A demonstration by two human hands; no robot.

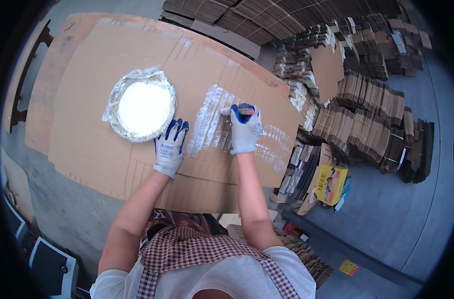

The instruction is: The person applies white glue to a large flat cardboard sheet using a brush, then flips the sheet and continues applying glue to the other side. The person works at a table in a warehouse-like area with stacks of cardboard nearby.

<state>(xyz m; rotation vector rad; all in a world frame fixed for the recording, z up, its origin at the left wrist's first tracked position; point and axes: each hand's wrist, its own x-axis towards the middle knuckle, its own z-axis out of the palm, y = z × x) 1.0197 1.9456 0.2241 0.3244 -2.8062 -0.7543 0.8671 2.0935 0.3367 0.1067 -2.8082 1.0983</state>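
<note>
My left hand (pixel 170 148), in a white glove with blue fingertips, lies flat on a large cardboard sheet (pixel 82 124) with its fingers stretched out. Its fingertips are right by the lower right rim of a round basin (pixel 116 124), wrapped in wrinkled clear film and full of white liquid (pixel 145 108). To the right, my gloved right hand (pixel 246 130) is closed round the handle of a brush (pixel 246 109), dark with a red part. The brush's head, at the fingers' left, is only partly visible. Wet white streaks (pixel 207 122) cover the cardboard on both sides of this hand.
The cardboard lies on a brown wooden tabletop (pixel 40 107). Stacks of flat cardboard (pixel 356 104) stand on the floor at the right, with more bundles (pixel 257 17) behind the table. A yellow box (pixel 330 184) sits beyond the table's right end.
</note>
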